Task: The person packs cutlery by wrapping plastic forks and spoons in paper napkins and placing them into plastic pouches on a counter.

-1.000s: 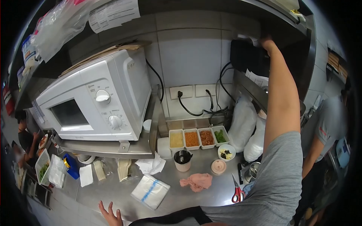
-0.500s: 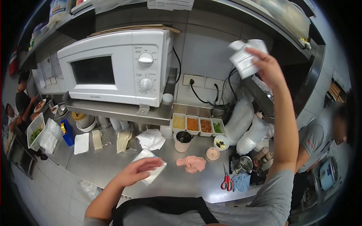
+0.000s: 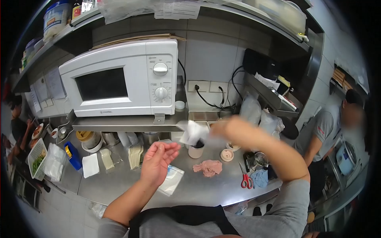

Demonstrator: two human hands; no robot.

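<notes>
My right hand point(image 3: 226, 130), smeared by motion, grips a white paper slip point(image 3: 193, 133) above the pink cup point(image 3: 196, 150) and in front of the food tubs, which it mostly hides. Left of the slip, my left hand point(image 3: 158, 160) is raised over the counter with its palm up and fingers apart, holding nothing. Beneath it lies a flat white plastic packet point(image 3: 171, 181). A crumpled pink cloth point(image 3: 209, 168) rests on the counter near a small round pink tub point(image 3: 226, 155).
A white microwave point(image 3: 115, 81) stands on a steel shelf. Red-handled scissors point(image 3: 246, 180) and a blue cloth point(image 3: 260, 178) lie at the right. A co-worker point(image 3: 327, 131) stands at far right. A black device point(image 3: 260, 63) sits on the upper right shelf.
My right hand has come down from the upper right shelf and moved left with the paper. My left hand has risen and turned palm up.
</notes>
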